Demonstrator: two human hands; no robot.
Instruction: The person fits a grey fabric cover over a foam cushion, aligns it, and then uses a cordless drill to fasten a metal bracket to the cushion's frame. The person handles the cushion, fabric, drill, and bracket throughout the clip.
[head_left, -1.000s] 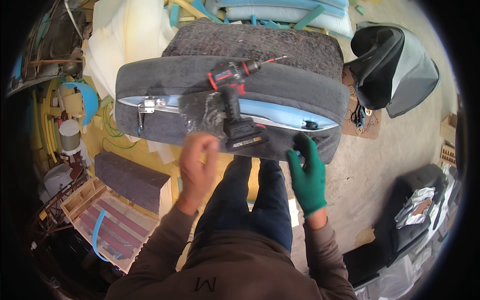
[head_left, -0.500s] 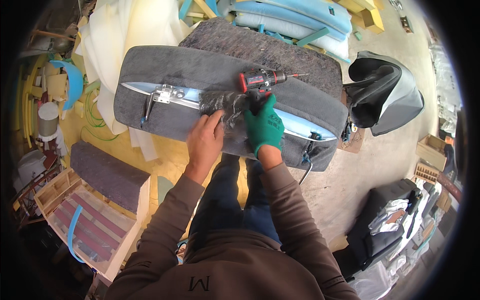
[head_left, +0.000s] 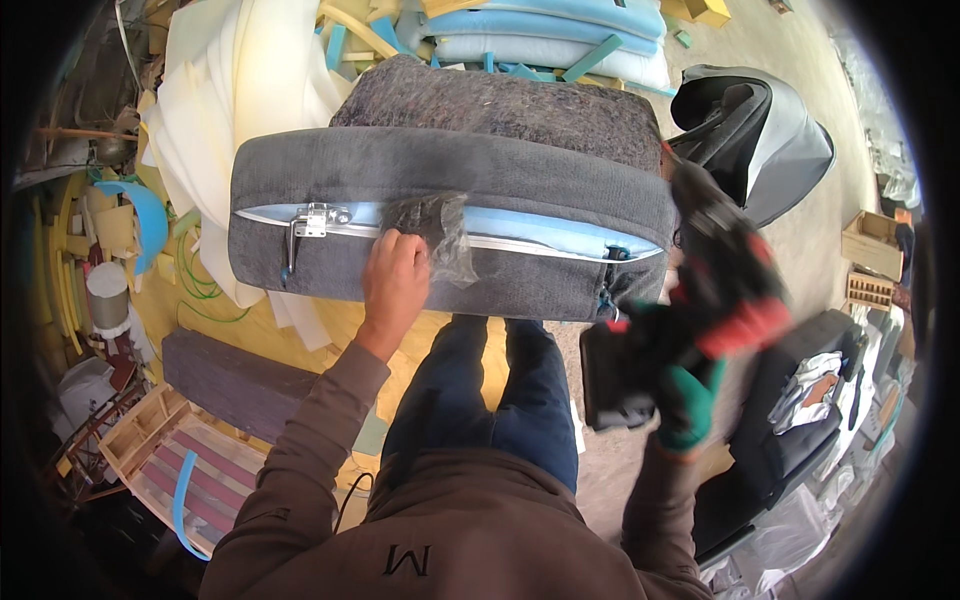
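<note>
The grey upholstered cushion [head_left: 450, 180] lies across in front of you above your knees, its open zip seam showing pale blue foam [head_left: 540, 225] along the near face. Your left hand [head_left: 395, 285] rests flat on that face just below the seam, fingers at a crumpled clear plastic bag [head_left: 435, 230]; it presses rather than grasps, the grip loose and open. Keep that palm planted so the cushion cannot slide. A metal bracket [head_left: 315, 222] sits on the seam to the left of that hand.

To the right of the cushion's end, your green-gloved right hand [head_left: 690, 400] is closed around the handle of the red and black cordless drill [head_left: 690, 320], which is blurred with motion. Steady the drill before bringing it to the cushion, and keep its nose away from the bare fingers and the zip slider [head_left: 612, 255] at the seam's right end.
</note>
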